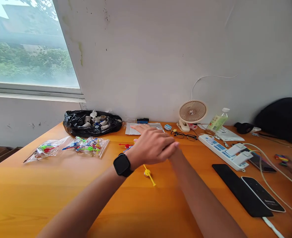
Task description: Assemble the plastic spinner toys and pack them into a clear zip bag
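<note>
The left hand [152, 145], fingers flat and empty, crosses over the right hand [176, 152], whose grip I cannot tell, while the yellow stick [149, 174] lies just near of them, long axis running near-right.

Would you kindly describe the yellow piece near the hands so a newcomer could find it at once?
Start at the orange table, then find the left hand with the black watch. Just below that hand lies the yellow piece, a small disc on a thin stick, alone and outside the bags.
</note>
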A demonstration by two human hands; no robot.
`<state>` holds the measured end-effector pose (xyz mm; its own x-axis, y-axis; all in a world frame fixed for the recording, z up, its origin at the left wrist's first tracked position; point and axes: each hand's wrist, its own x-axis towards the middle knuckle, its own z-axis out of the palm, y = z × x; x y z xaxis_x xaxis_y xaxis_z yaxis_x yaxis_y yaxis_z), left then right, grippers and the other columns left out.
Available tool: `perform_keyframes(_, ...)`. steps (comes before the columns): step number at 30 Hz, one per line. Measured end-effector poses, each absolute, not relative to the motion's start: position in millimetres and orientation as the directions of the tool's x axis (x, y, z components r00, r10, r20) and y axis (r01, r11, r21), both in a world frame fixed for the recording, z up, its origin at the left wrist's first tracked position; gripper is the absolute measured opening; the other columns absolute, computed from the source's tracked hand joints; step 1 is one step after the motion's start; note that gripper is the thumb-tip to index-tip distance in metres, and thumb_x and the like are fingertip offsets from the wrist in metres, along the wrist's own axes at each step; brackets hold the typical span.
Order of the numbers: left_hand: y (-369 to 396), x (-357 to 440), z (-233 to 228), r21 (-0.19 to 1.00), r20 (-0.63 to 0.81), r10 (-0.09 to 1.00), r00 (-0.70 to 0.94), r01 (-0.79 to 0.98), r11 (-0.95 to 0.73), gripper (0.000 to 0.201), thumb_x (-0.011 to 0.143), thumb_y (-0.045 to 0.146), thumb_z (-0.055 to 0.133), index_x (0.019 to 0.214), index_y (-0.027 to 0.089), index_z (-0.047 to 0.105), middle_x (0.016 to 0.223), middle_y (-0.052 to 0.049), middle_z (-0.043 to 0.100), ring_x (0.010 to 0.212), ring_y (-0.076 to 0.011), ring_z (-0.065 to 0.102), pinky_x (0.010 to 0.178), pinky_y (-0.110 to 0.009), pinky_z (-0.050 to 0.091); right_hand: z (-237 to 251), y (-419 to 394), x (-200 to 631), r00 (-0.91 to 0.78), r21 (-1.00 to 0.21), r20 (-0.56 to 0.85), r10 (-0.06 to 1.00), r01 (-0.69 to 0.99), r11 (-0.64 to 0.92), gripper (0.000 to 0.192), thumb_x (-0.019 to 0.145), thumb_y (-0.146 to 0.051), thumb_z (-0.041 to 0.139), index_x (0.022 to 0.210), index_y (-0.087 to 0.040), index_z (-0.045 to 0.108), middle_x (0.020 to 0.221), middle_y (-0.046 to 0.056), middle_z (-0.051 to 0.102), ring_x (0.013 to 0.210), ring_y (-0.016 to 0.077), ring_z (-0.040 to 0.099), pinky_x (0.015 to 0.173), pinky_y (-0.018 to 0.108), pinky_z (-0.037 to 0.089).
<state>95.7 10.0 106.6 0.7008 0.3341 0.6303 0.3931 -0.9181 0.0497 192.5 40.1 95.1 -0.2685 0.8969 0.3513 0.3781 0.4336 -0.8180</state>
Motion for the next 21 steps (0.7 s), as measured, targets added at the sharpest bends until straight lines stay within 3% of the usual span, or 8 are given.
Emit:
perform_keyframes(5, 42.0, 53.7, 116.8, 0.148, 0.65, 0.468, 0.599, 0.504, -0.851, 0.054, 0.112, 0.041, 0.026, 0.092, 0.02, 0.072, 0.084, -0.007, 0.073, 0.082, -0.0214, 0.068, 0.077, -0.032, 0.044, 118.1, 32.6, 206.6, -0.518, -0.729, 0.246, 0.819, 0.458, 0.508, 0.035, 0.079, -0.031, 0.079, 0.114, -0.026, 0.077, 0.112, 0.007, 0.077, 0.115, 0.0351, 0.067, 0.105, 0.048, 0.052)
perform_keyframes(8, 68.5, 24.6, 108.9, 0.195, 0.653, 0.581, 0.486, 0.634, -0.748, 0.053, 0.112, 0.041, 0.025, 0.098, 0.021, 0.072, 0.085, -0.007, 0.073, 0.081, -0.0208, 0.069, 0.074, -0.03, 0.044, 138.2, 27.6, 214.6, -0.612, -0.674, 0.281, 0.739, 0.422, 0.606, 0.042, 0.092, -0.033, 0.066, 0.133, -0.026, 0.068, 0.13, 0.007, 0.071, 0.119, 0.0289, 0.065, 0.103, 0.044, 0.053)
perform_keyframes(11, 100.5, -6.8, 83.9, 0.191, 0.593, 0.702, 0.393, 0.779, -0.598, 0.042, 0.108, 0.041, 0.036, 0.099, 0.021, 0.071, 0.092, -0.008, 0.074, 0.086, -0.0239, 0.069, 0.073, -0.031, 0.047, 154.2, 24.8, 230.4, -0.466, -0.704, 0.392, 0.793, 0.404, 0.585, 0.053, 0.097, -0.039, 0.062, 0.149, -0.03, 0.053, 0.135, 0.006, 0.067, 0.117, 0.0237, 0.065, 0.102, 0.042, 0.054)
perform_keyframes(14, 127.7, -28.9, 46.8, 0.166, 0.493, 0.789, 0.367, 0.85, -0.499, 0.028, 0.1, 0.03, 0.049, 0.114, 0.02, 0.071, 0.115, -0.012, 0.073, 0.104, -0.0285, 0.068, 0.087, -0.036, 0.051, 158.9, 28.8, 251.1, -0.341, -0.713, 0.423, 0.839, 0.446, 0.541, 0.051, 0.097, -0.042, 0.062, 0.146, -0.029, 0.055, 0.128, 0.008, 0.069, 0.111, 0.0228, 0.066, 0.095, 0.039, 0.057)
perform_keyframes(18, 149.3, -31.1, 4.9, 0.144, 0.453, 0.805, 0.384, 0.859, -0.491, 0.052, 0.093, 0.022, 0.054, 0.145, 0.017, 0.056, 0.149, -0.015, 0.058, 0.127, -0.0301, 0.06, 0.109, -0.043, 0.045, 148.4, 42.6, 270.4, -0.31, -0.723, 0.344, 0.886, 0.514, 0.461, 0.046, 0.096, -0.044, 0.063, 0.139, -0.027, 0.061, 0.125, 0.009, 0.069, 0.108, 0.0242, 0.067, 0.087, 0.038, 0.058)
perform_keyframes(21, 158.1, -21.4, -9.1, 0.176, 0.431, 0.836, 0.341, 0.876, -0.448, 0.051, 0.091, 0.024, 0.059, 0.142, 0.019, 0.059, 0.145, -0.014, 0.062, 0.126, -0.0331, 0.059, 0.106, -0.046, 0.047, 138.3, 50.8, 274.9, -0.323, -0.706, 0.284, 0.903, 0.567, 0.425, 0.045, 0.096, -0.045, 0.063, 0.139, -0.03, 0.062, 0.124, 0.008, 0.07, 0.11, 0.0244, 0.066, 0.09, 0.038, 0.057)
